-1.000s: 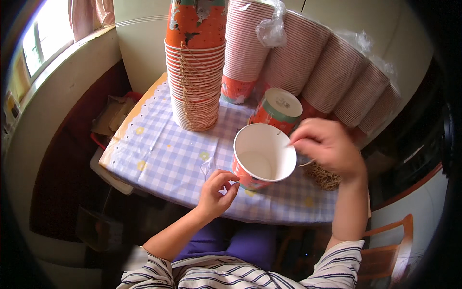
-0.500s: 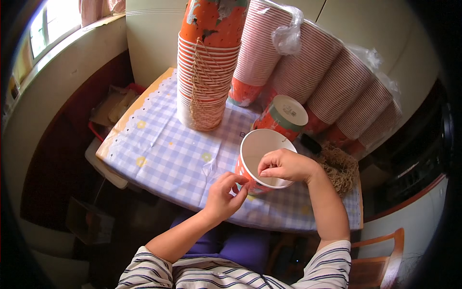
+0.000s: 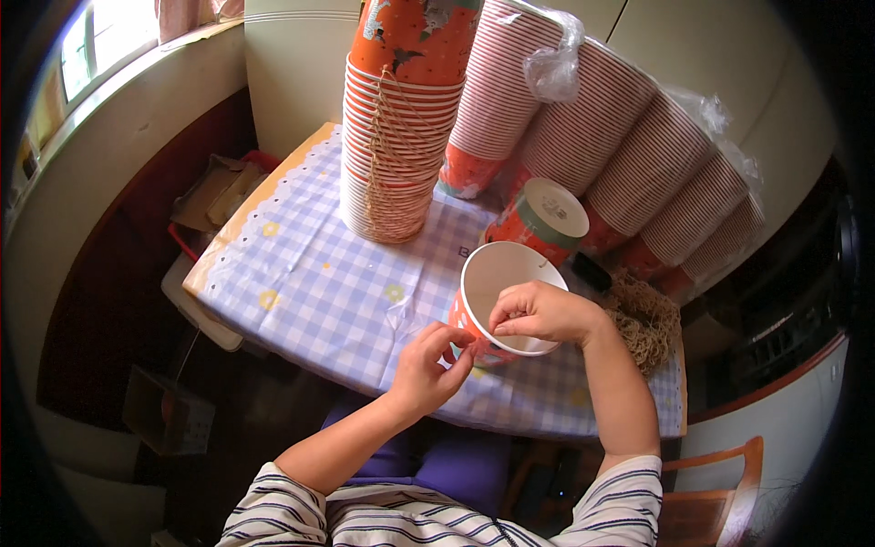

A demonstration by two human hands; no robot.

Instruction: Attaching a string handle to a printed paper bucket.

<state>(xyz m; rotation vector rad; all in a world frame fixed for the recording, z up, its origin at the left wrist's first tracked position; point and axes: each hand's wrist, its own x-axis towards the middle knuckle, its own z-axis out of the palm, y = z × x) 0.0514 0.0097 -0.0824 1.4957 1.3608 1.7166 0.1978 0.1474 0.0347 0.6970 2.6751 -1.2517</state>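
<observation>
From here I can't tell what the pinched right hand [image 3: 533,312] or curled left hand [image 3: 432,366] holds. The bucket [image 3: 492,281], rim partly hidden, stands right of the tall stack [image 3: 401,150], mouth up, axis near upright.

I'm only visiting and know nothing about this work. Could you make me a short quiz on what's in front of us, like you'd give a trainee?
1. True or false: the left hand is at the outer side of the open bucket, while the right hand reaches over its rim.

2. What lies heaped on the table to the right of the open bucket?
A) a teapot
B) tangled straw-coloured cord
C) an open book

3. Which way up is the second bucket, just behind the open one?

Key: 1. True. 2. B. 3. Upside down.
</observation>
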